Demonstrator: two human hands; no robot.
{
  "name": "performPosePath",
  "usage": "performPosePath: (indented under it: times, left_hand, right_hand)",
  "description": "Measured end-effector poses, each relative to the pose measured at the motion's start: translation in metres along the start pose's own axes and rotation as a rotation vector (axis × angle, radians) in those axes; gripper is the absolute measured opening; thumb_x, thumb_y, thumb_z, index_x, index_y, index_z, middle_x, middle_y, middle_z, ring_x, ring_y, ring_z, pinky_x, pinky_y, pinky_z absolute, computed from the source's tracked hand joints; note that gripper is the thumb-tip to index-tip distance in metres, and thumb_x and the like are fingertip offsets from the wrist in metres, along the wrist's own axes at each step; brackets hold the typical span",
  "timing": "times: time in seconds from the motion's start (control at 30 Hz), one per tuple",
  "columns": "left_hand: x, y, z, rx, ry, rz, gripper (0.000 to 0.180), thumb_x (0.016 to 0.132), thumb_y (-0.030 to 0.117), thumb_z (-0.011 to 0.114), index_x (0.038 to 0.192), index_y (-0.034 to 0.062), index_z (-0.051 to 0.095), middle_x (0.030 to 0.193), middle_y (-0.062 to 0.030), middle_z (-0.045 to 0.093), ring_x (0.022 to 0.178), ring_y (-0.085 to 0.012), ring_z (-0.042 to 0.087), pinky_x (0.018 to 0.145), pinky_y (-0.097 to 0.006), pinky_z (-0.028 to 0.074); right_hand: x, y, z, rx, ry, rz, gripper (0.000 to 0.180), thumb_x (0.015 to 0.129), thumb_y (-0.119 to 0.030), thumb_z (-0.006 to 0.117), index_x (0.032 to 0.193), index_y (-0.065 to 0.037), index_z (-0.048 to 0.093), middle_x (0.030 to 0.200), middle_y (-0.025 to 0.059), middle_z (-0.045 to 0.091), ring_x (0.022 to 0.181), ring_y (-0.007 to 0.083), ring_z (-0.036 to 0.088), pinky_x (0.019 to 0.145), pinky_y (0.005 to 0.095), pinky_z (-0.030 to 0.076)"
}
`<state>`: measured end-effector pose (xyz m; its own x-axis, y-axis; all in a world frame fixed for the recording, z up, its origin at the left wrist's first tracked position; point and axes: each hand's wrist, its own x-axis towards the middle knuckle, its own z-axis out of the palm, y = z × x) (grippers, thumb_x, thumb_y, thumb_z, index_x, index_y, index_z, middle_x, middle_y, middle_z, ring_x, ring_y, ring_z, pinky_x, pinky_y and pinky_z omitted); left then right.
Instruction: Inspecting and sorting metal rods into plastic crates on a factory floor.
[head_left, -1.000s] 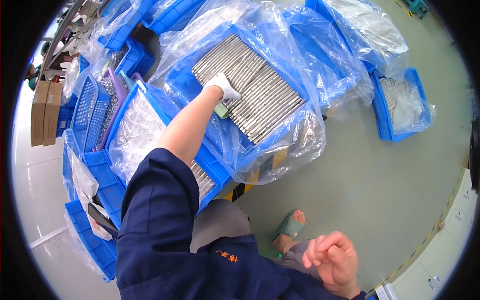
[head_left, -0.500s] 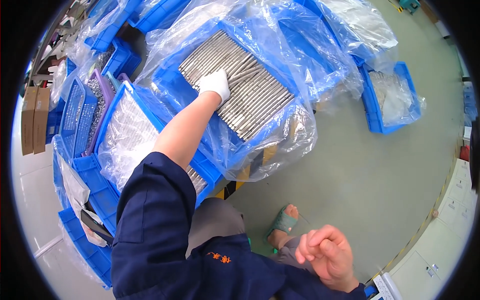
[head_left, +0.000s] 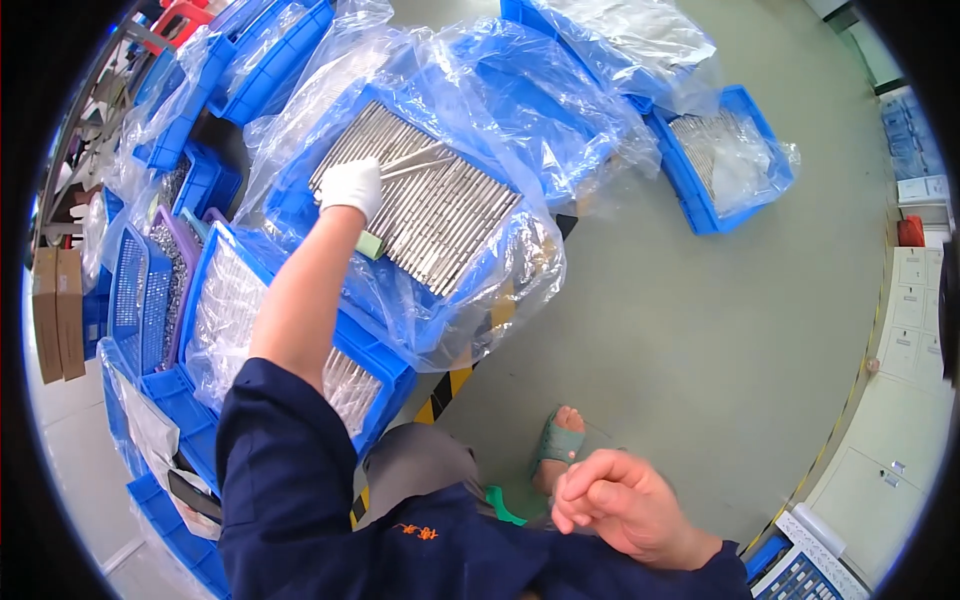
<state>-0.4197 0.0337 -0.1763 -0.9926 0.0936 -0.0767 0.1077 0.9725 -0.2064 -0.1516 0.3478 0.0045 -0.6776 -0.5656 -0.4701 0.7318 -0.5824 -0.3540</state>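
Note:
My left hand (head_left: 352,188), in a white glove, is closed on a few slim metal rods (head_left: 415,162) that stick out to its right, slanting across the others. Below it, a tight layer of silvery metal rods (head_left: 440,215) fills a blue crate (head_left: 290,195) lined with clear plastic film. A small pale green block (head_left: 370,244) shows at the near side of the rods, by my left wrist. My right hand (head_left: 620,505) is bare and held before my body, apart from the crates. Its fingers are curled in, and I see nothing in them.
Close on the left stands another blue crate (head_left: 395,385) of film-covered rods, beside a blue mesh basket (head_left: 138,300). A smaller blue crate (head_left: 705,215) lies on the floor at the right. Loose clear film (head_left: 540,270) hangs over the main crate's edge. White cabinets (head_left: 850,480) line the right.
My left hand has lifted a few rods off the layer, and the green block has come into sight. The view has shifted; my right hand stays curled near my body.

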Motion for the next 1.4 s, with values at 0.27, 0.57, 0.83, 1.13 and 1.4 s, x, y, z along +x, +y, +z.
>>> performPosePath:
  times: [0.27, 0.57, 0.83, 1.13, 1.4]
  left_hand:
    - [-0.068, -0.019, -0.092, -0.268, -0.117, -0.16, 0.024, 0.071, 0.014, 0.047, 0.09, 0.0031, 0.056, 0.09, -0.0209, 0.057, 0.087, -0.035, 0.054, 0.077, -0.04, 0.043]
    - [-0.263, 0.02, -0.221, -1.2, -0.427, -0.165, 0.02, 0.071, 0.02, 0.058, 0.084, 0.0051, 0.056, 0.065, -0.001, 0.052, 0.059, -0.0083, 0.048, 0.053, -0.024, 0.04]
    - [-0.409, 0.057, -0.255, -1.864, -1.05, -0.303, 0.031, 0.069, 0.016, 0.063, 0.093, 0.0023, 0.047, 0.067, -0.0064, 0.05, 0.057, -0.0162, 0.051, 0.054, -0.027, 0.042]
    - [-0.486, 0.073, -0.22, -2.875, -0.358, -0.302, 0.047, 0.08, 0.038, 0.05, 0.108, 0.0009, 0.045, 0.115, -0.0174, 0.047, 0.099, -0.0327, 0.05, 0.079, -0.041, 0.045]
    - [-0.484, 0.07, -0.173, -2.945, 0.013, -0.666, 0.022, 0.087, 0.026, 0.04, 0.085, 0.0064, 0.051, 0.091, -0.01, 0.058, 0.086, -0.0256, 0.055, 0.075, -0.043, 0.047]
  right_hand:
    - [-0.008, 0.022, 0.021, -0.079, -0.118, 0.138, 0.015, 0.084, -0.005, 0.041, 0.091, 0.002, 0.052, 0.064, 0.0022, 0.041, 0.059, 0.0114, 0.038, 0.062, 0.0284, 0.039]
    - [0.02, 0.061, 0.042, -0.327, -0.113, -0.239, 0.023, 0.082, -0.015, 0.052, 0.1, -0.001, 0.047, 0.069, -0.0004, 0.044, 0.06, 0.0072, 0.044, 0.06, 0.0224, 0.04]
    - [0.002, 0.121, 0.07, -0.214, -0.57, -0.13, 0.039, 0.073, -0.022, 0.062, 0.106, -0.005, 0.049, 0.08, -0.0016, 0.048, 0.072, 0.0041, 0.047, 0.062, 0.0198, 0.04]
    - [-0.021, 0.139, 0.09, -0.04, -0.348, -0.292, 0.009, 0.077, -0.016, 0.052, 0.076, -0.008, 0.049, 0.069, 0.0024, 0.05, 0.062, 0.0081, 0.048, 0.056, 0.0212, 0.04]
    - [-0.028, 0.174, 0.115, -0.63, -0.214, -0.61, 0.008, 0.076, -0.013, 0.055, 0.076, -0.006, 0.052, 0.07, -0.0029, 0.046, 0.067, 0.0046, 0.043, 0.061, 0.0214, 0.036]
